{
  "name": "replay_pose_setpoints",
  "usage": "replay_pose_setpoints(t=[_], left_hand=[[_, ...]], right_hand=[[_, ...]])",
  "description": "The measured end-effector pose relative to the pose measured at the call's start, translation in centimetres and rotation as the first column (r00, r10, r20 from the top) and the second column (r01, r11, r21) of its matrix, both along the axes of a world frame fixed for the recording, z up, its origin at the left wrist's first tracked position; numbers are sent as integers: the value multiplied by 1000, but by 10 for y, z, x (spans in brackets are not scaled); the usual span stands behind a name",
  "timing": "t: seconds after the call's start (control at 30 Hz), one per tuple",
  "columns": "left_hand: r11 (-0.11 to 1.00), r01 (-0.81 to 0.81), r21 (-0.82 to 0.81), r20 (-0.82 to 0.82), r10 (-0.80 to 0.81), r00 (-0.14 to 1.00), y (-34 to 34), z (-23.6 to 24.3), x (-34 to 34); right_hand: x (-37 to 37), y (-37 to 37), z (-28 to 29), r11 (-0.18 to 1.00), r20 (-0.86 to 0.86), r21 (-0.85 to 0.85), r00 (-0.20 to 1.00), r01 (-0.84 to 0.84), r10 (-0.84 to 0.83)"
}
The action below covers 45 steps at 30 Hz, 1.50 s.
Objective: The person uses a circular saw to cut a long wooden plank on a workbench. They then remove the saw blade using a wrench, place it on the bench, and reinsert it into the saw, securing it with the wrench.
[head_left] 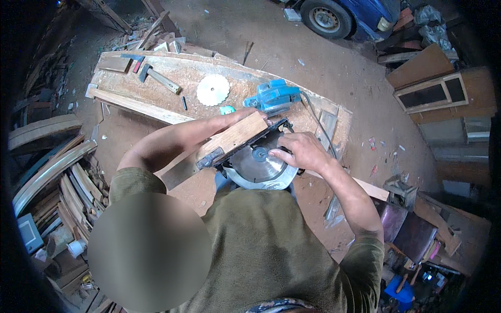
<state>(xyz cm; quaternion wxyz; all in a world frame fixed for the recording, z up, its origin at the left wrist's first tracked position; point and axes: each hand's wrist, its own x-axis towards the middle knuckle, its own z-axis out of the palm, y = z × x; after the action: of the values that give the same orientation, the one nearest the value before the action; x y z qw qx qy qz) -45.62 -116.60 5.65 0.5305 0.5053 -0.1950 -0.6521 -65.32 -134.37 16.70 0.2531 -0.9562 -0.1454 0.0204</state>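
Note:
A circular saw [245, 169] is held in front of my body, its round steel blade [250, 164] facing up at me and its grey guard curving along the near side. A wooden block [236, 136] lies against the saw's dark base plate. My left hand [251, 113] is closed around the far side of the block, most of its fingers hidden behind the wood. Over the right part of the blade, my right hand [301, 149] is closed with curled fingers, the thumb beside the hub. What lies under those fingers is partly hidden.
The sawdust-covered workbench [156, 99] beyond holds a toothed pale disc [213, 89], a hammer [159, 78], a dark marker [184, 103] and a blue corded power tool [272, 97]. Curved timber [49, 159] is stacked at left. A blue vehicle [360, 18] stands at the far right.

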Motion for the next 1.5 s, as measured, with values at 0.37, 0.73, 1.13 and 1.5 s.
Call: replay_pose_setpoints(t=[0.37,0.73,1.13,1.5], left_hand=[[981,163,-104,366,-115,924,2,-25,15],[986,106,-130,255,-70,964,-1,-12,4],[993,19,-112,391,26,920,-1,9,-5],[990,-128,61,115,120,986,-1,30,-8]], right_hand=[[-15,17,2,976,11,-68,978,206,-206],[-27,34,-5,927,77,-46,926,373,-369],[-39,54,-16,836,152,31,824,548,-546],[-40,42,-14,880,127,109,872,462,-473]])
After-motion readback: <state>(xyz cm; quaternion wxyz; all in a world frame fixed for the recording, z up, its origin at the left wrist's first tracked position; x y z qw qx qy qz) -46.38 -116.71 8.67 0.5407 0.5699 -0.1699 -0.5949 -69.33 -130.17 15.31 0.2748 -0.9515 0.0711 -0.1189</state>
